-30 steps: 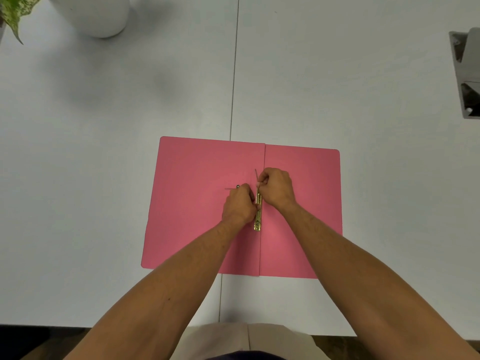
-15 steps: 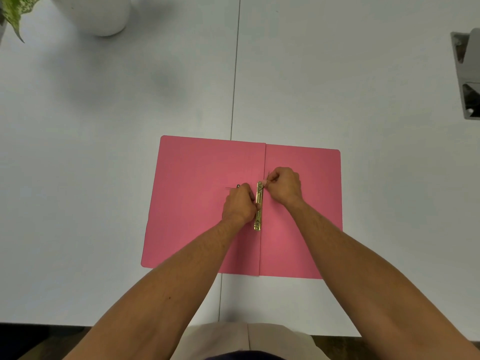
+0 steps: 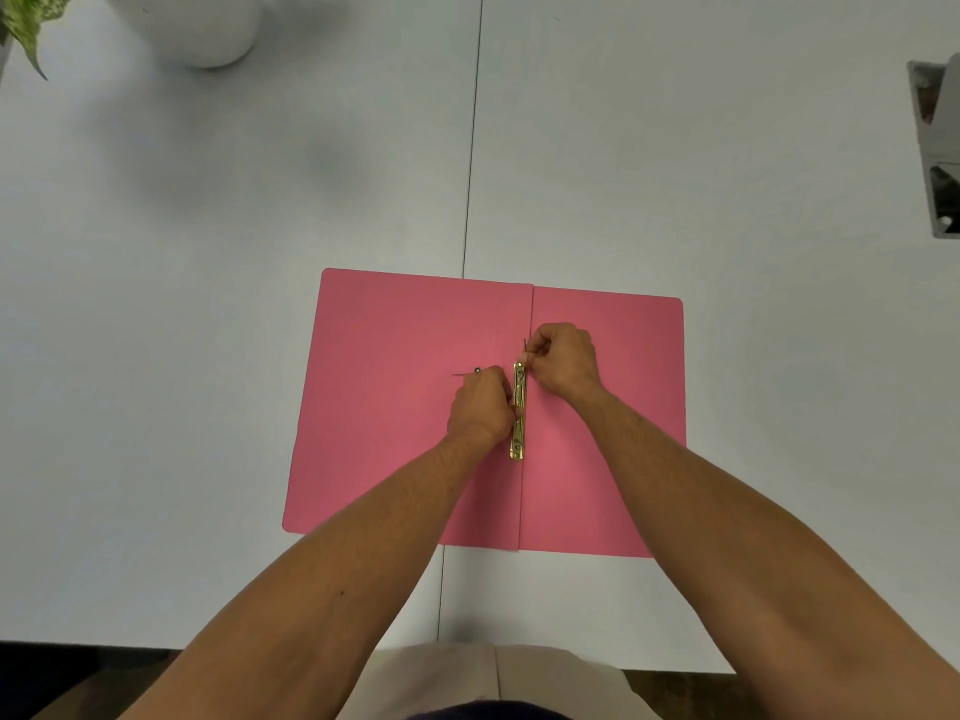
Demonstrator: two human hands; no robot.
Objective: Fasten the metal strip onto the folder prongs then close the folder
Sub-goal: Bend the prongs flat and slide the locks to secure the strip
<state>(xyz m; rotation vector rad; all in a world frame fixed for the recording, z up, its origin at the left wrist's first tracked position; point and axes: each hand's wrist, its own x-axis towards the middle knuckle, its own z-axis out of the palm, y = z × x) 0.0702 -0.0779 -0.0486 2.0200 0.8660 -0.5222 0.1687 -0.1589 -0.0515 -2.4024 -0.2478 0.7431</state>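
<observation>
1. Overhead, in the head view, a pink folder (image 3: 415, 407) lies open and flat on a white table (image 3: 208, 252), straddling the seam between two tabletops.
2. Along the folder's centre fold lies a gold metal strip (image 3: 519, 413), running lengthwise toward the person.
3. At the strip's far end the right hand (image 3: 563, 358) pinches a thin upright prong (image 3: 525, 345) between its fingertips.
4. Just left of the strip, the left hand (image 3: 480, 407) is curled, its fingers pressed against the strip's middle; whether it grips anything I cannot tell.
5. Beyond the left hand's knuckles a thin dark prong-like piece (image 3: 465, 374) pokes out leftward over the folder.
6. Far off, a white pot (image 3: 197, 23) and a green leaf (image 3: 28, 28) sit at the table's far left, and a grey metal fixture (image 3: 937, 153) at the right edge.
</observation>
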